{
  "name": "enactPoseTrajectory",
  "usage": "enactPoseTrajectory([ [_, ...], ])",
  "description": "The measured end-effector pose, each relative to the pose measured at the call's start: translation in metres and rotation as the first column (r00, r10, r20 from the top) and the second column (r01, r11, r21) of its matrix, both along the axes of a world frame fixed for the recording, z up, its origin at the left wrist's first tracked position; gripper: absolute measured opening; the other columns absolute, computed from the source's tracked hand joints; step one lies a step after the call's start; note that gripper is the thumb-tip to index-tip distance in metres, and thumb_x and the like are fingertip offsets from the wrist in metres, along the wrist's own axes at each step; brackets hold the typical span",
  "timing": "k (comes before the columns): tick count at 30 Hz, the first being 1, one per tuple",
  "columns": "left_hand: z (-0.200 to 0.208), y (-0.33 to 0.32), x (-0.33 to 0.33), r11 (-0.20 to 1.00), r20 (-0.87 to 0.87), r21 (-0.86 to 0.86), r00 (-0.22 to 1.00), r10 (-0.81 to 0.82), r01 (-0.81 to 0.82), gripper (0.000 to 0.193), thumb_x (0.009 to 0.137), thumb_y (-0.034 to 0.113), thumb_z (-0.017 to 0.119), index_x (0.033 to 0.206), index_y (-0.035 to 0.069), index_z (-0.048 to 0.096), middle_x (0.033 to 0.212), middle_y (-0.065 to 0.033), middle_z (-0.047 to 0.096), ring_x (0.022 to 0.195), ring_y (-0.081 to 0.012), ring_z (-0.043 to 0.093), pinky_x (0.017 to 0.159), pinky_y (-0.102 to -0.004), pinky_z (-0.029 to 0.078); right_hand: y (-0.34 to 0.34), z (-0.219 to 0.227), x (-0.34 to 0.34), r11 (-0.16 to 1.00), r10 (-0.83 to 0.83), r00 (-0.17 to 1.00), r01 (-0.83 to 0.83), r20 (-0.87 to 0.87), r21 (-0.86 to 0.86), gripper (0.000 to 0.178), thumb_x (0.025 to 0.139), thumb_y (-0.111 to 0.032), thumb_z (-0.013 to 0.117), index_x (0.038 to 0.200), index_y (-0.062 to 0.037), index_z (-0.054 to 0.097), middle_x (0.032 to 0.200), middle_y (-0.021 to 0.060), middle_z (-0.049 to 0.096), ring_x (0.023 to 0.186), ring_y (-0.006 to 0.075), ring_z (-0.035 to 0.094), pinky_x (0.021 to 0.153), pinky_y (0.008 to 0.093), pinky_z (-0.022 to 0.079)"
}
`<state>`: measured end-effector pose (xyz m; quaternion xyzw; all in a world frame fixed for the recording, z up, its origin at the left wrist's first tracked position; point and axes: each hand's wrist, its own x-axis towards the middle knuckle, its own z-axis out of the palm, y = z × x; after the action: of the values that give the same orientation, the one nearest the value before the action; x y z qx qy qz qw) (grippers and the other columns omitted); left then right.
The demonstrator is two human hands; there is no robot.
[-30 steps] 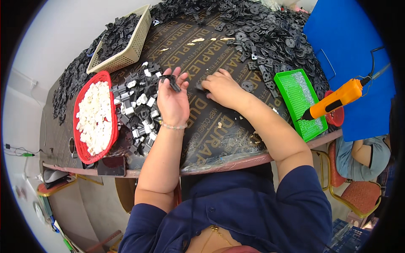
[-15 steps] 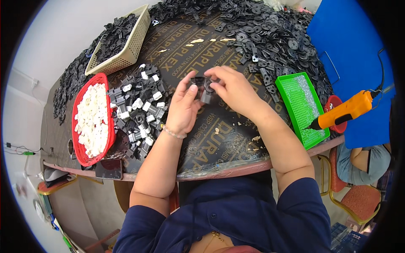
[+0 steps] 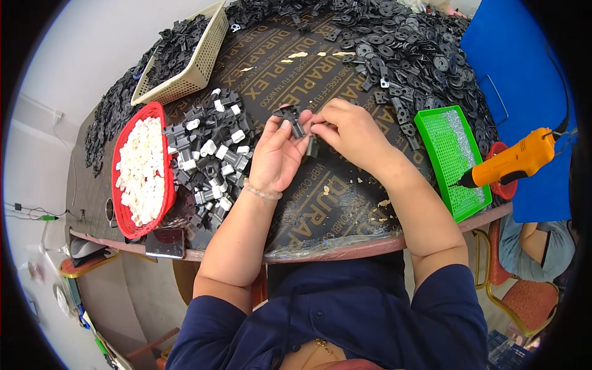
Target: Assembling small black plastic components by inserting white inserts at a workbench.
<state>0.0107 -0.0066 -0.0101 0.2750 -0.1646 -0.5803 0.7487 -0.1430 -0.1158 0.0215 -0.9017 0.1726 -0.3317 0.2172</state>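
Two hands work at the table, the left hand [image 3: 279,154] and the right hand [image 3: 348,129], with one small black part [image 3: 290,117] between their fingertips. Left of them lie one red tray [image 3: 161,117] and one cream basket [image 3: 203,55]; right of them, one green tray [image 3: 431,123] and one orange power screwdriver [image 3: 512,161]. The loose black parts [image 3: 407,55] beyond the hands and the black-and-white pieces [image 3: 209,154] beside the left hand are too many to count.

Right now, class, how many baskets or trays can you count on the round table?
3. A red tray of white pieces at the left edge, a beige basket of black parts behind it, and a green tray at the right, beside the orange tool.
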Motion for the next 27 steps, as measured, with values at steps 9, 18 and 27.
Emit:
enactPoseTrajectory([
  [9, -0.002, -0.001, 0.005, 0.998, -0.052, -0.013, 0.997, 0.061, -0.062, 0.025, 0.103, 0.010, 0.049, 0.129, 0.008, 0.046, 0.131, -0.0206, 0.056, 0.121, -0.0292, 0.058, 0.103, -0.0425, 0.052, 0.007, 0.016, -0.001, 0.930, -0.016, 0.995, -0.023, 0.103, 0.366, 0.040, 0.077, -0.005, 0.078, 0.114, 0.0007, 0.066, 0.101, 0.0101, 0.066, 0.086, 0.0189, 0.065, 0.078, 0.0311, 0.055],
  [18, 0.005, 0.005, -0.005, 0.997, 0.029, 0.002, 0.997, -0.074, 0.074, 0.024, 0.100, 0.011, 0.058, 0.124, 0.009, 0.055, 0.119, -0.0076, 0.062, 0.106, -0.0221, 0.066, 0.095, -0.0436, 0.058, 0.006, 0.018, -0.003, 0.975, 0.067, 0.986, -0.098, 0.153, 0.200, 0.041, 0.076, -0.008, 0.078, 0.115, -0.0025, 0.069, 0.113, 0.0149, 0.067, 0.105, 0.0308, 0.064, 0.092, 0.0368, 0.051],
  [27, 0.012, 0.006, -0.012, 0.994, 0.013, 0.033, 0.994, -0.107, 0.106, 0.023, 0.099, 0.012, 0.059, 0.121, 0.008, 0.055, 0.117, -0.0087, 0.062, 0.100, -0.0227, 0.067, 0.095, -0.0416, 0.058, 0.006, 0.020, -0.006, 0.993, 0.046, 0.992, -0.058, 0.119, 0.104, 0.038, 0.074, -0.009, 0.079, 0.111, -0.0031, 0.070, 0.109, 0.0136, 0.067, 0.102, 0.0294, 0.064, 0.090, 0.0362, 0.051],
])
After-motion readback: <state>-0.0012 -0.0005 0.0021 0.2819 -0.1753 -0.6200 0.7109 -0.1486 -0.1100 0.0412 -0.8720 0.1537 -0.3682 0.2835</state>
